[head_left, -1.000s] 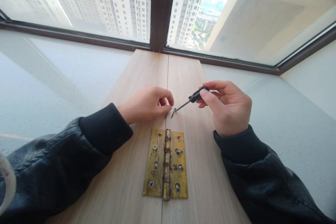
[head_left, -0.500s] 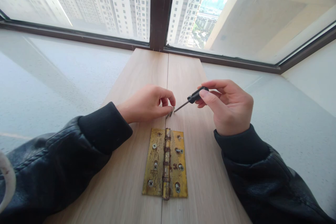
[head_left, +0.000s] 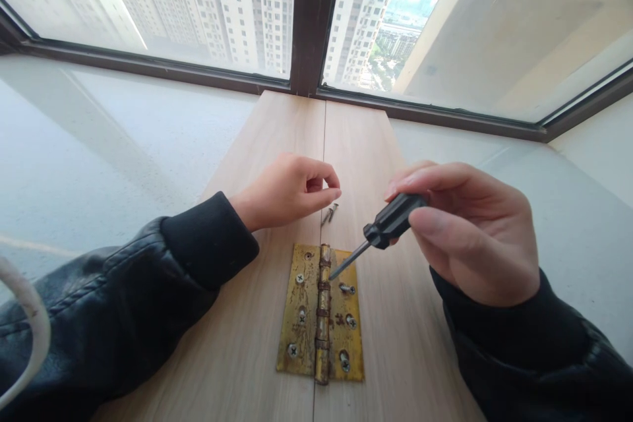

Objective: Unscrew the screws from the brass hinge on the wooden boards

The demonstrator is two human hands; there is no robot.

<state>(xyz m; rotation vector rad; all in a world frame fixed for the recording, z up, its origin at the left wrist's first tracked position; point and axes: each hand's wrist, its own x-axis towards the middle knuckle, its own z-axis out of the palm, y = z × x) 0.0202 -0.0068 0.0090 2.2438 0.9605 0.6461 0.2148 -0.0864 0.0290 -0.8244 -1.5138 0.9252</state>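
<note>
Screwdriver, black-handled and steel-shafted [head_left: 393, 221], sat pinched in the right hand [head_left: 477, 237], tip over the rust-stained, brass-coloured metal hinge [head_left: 322, 316] lying nearer the body than both hands! Left hand [head_left: 291, 191] curled nearly closed by loose silver screws [head_left: 330, 213], any hold unclear. Squarer alignment seemed wise before turning; no lettering was readable.

The screwdriver handle [head_left: 395, 219] is black, the hinge [head_left: 322, 316] is of brass-yellow colour with rusty brown spots, the sleeves [head_left: 128, 306] are black, the wooden boards [head_left: 395, 349] pale beige.
</note>
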